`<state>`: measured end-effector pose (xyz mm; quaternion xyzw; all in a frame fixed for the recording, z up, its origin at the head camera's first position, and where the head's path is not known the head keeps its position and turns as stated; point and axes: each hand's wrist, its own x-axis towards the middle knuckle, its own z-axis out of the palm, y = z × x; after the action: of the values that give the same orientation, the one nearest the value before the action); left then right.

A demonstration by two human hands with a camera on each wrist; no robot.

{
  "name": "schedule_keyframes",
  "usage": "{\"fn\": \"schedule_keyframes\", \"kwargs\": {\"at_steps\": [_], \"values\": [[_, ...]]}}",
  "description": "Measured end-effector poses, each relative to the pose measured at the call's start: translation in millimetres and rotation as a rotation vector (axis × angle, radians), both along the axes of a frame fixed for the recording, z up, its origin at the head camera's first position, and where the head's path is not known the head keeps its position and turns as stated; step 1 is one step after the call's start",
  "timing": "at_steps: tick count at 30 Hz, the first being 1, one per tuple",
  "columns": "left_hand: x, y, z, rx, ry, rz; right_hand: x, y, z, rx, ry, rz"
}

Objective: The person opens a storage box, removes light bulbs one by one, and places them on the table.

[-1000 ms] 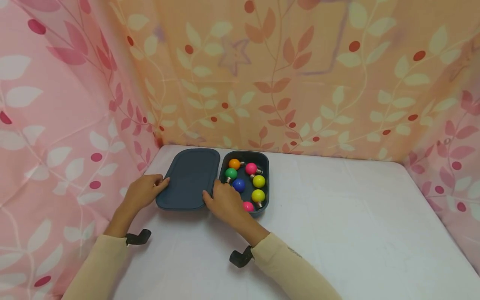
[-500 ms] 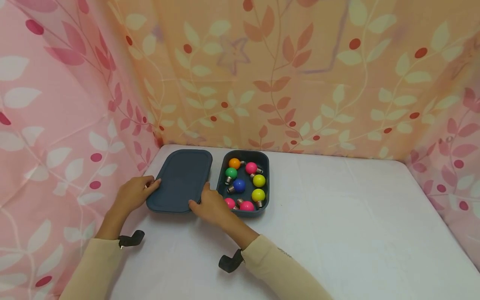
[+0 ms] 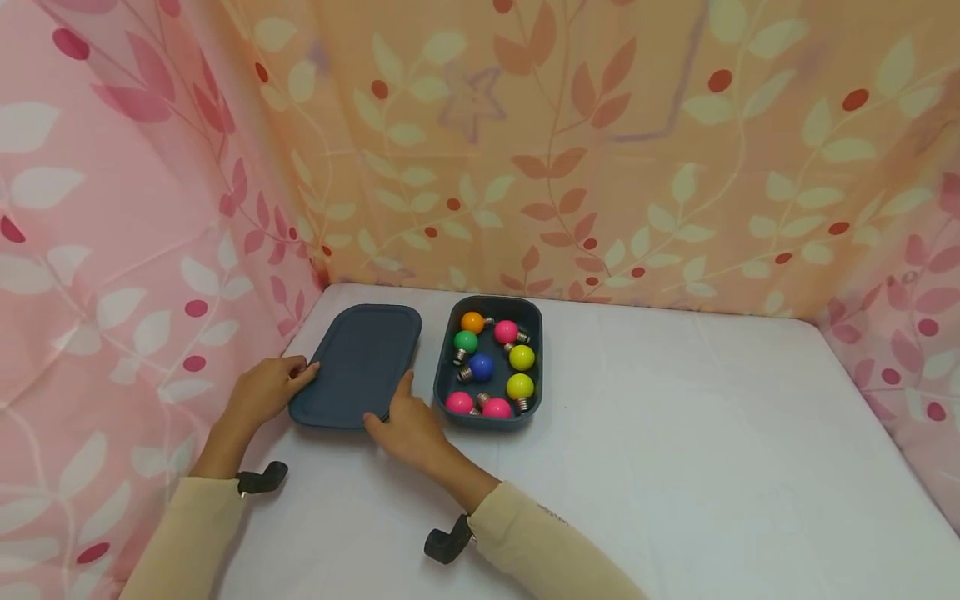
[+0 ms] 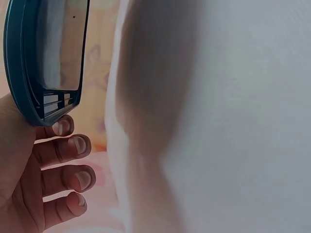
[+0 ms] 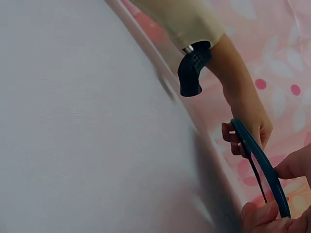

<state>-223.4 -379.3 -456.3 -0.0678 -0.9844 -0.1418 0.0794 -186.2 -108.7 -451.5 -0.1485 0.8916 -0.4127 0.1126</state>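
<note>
Both my hands hold a dark blue-grey lid (image 3: pixel 356 367) over the left part of the table. My left hand (image 3: pixel 266 387) pinches its left edge, thumb on top and fingers below, as the left wrist view of the lid (image 4: pixel 17 63) shows. My right hand (image 3: pixel 411 429) grips the near right corner; in the right wrist view its thumb (image 5: pixel 294 165) lies on one face of the lid, fingers on the other. Just right of the lid stands a matching box (image 3: pixel 487 422), uncovered, with orange (image 3: pixel 472 322), green (image 3: pixel 466 342), blue (image 3: pixel 482 367), pink (image 3: pixel 506 332) and yellow (image 3: pixel 522 357) light bulbs inside.
A white cloth covers the table (image 3: pixel 675 442), which extends far to the right. Pink floral fabric (image 3: pixel 112 250) hangs close along the left side. Orange floral fabric (image 3: pixel 600 167) hangs behind the table's back edge.
My hands have carried the lid left, away from the box and slightly nearer. A gap now shows between them, and the bulbs at the box's near end, partly covered before, are in sight.
</note>
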Motion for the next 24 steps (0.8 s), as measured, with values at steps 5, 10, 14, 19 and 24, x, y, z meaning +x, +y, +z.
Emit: {"fn": "schedule_keyframes", "kwargs": {"at_steps": [5, 10, 14, 19, 24], "values": [[-0.7, -1.0, -5.2, -0.016, -0.022, -0.002, -3.8, -0.1, -10.9, -0.054, -0.045, 0.013], [-2.9, -2.3, -12.7, -0.027, -0.091, -0.025, -6.7, 0.7, -16.6, -0.084, -0.075, 0.013], [-4.2, -2.9, -19.5, -0.04, -0.113, -0.029, -7.6, 0.5, -18.0, -0.091, -0.113, 0.023], [-5.2, -1.1, -20.9, -0.053, -0.114, -0.018, -8.8, 1.5, -20.9, -0.072, -0.126, 0.021], [-5.9, 0.6, -18.6, -0.078, -0.159, -0.002, -10.3, 2.9, -24.4, -0.048, -0.145, 0.026]]}}
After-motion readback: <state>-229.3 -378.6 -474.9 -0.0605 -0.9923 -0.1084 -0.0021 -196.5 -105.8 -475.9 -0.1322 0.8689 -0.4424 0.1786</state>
